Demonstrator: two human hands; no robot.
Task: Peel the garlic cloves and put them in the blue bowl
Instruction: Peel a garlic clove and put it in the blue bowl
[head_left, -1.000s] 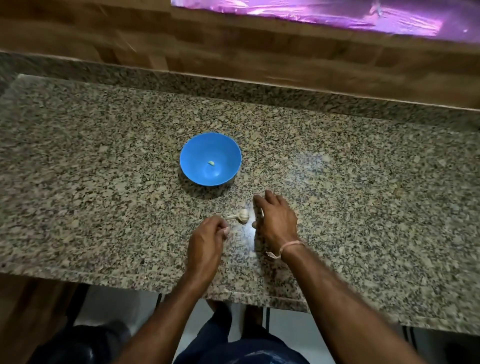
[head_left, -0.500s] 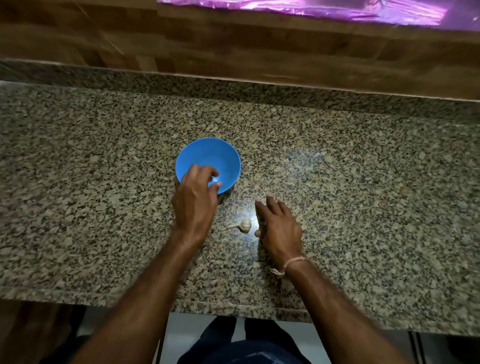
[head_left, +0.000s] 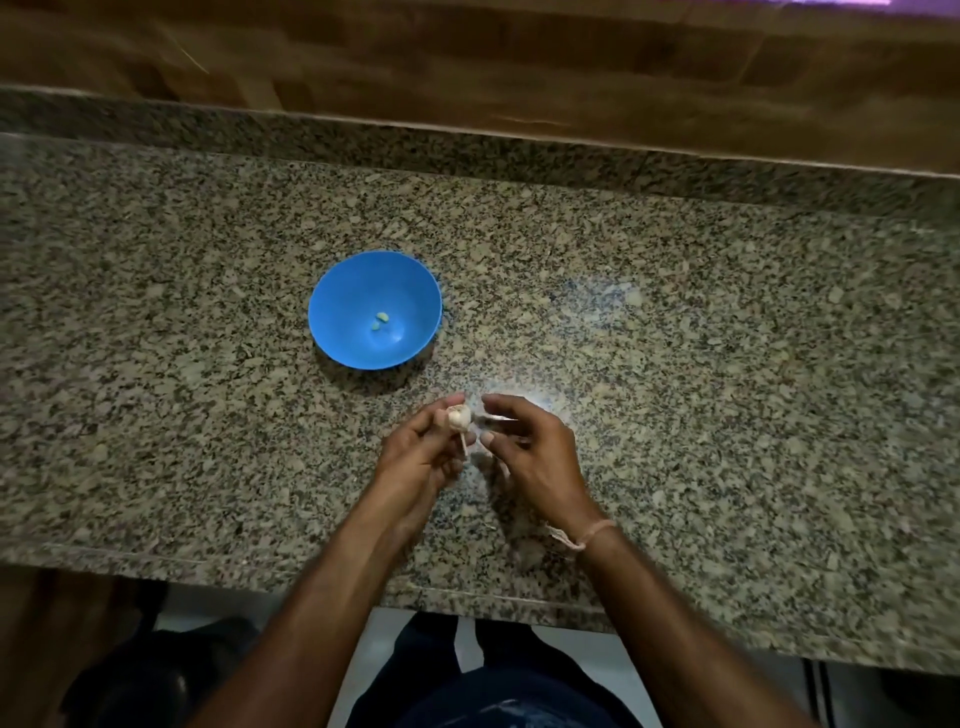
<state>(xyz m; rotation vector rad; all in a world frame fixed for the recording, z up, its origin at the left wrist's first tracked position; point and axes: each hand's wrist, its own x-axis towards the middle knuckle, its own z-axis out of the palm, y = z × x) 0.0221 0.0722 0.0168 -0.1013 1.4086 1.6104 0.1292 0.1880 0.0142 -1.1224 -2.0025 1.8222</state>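
The blue bowl (head_left: 375, 280) stands on the granite counter (head_left: 675, 364) with two small peeled cloves (head_left: 380, 319) lying at its bottom. Just in front of the bowl, my left hand (head_left: 415, 454) grips a small pale garlic bulb (head_left: 458, 417) with its thin stem pointing down. My right hand (head_left: 530, 449) is right beside it, fingers bent toward the bulb, and a thin pale strip of skin (head_left: 496, 417) shows at its fingertips. Whether the right fingers pinch that strip is blurred.
The counter's front edge (head_left: 467, 597) runs below my wrists, with my legs and the floor under it. A wooden wall (head_left: 467, 62) rises behind the counter's low granite upstand. A dark object (head_left: 156, 675) sits on the floor at the lower left.
My left hand came back from the bowl, where a second clove now lies, and picked the garlic bulb up off the counter. My right hand lifted from the counter toward the bulb.
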